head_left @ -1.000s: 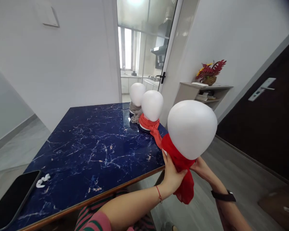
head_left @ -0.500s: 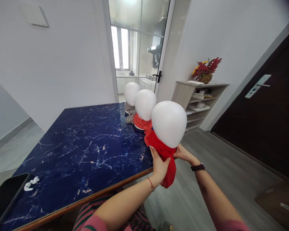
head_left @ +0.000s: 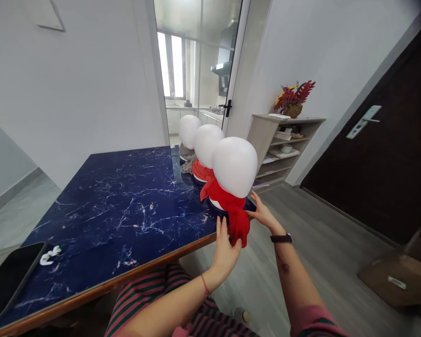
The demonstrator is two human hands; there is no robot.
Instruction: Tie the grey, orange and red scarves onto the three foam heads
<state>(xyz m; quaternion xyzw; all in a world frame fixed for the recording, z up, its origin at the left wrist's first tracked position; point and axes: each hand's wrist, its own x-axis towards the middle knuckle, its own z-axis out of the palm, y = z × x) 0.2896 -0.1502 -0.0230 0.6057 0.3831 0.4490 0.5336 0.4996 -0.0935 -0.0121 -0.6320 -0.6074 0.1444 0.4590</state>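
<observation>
Three smooth white head forms stand in a row along the table's right side. The nearest head form (head_left: 235, 166) has a bright red scarf (head_left: 238, 217) around its base, with one end hanging over the table edge. My left hand (head_left: 226, 250) is open at the front edge, fingers apart, its thumb by the scarf's hanging end. On the other side, my right hand (head_left: 263, 213) is open beside the table corner, fingers spread. A coral-red scarf (head_left: 202, 172) wraps the middle head form (head_left: 208, 145). Around the far head form (head_left: 189, 131) lies a grey scarf (head_left: 187, 153).
On the blue marbled table (head_left: 126, 206), a black phone (head_left: 12, 276) and white earbuds (head_left: 50, 255) lie at the left. Beyond stands a shelf unit (head_left: 284, 120) with a flower basket (head_left: 293, 110). A cardboard box (head_left: 398, 281) sits on the floor at right.
The nearest head form with its red scarf has moved back from the front edge onto the table. Both hands have come off its base and opened. The view has shifted slightly.
</observation>
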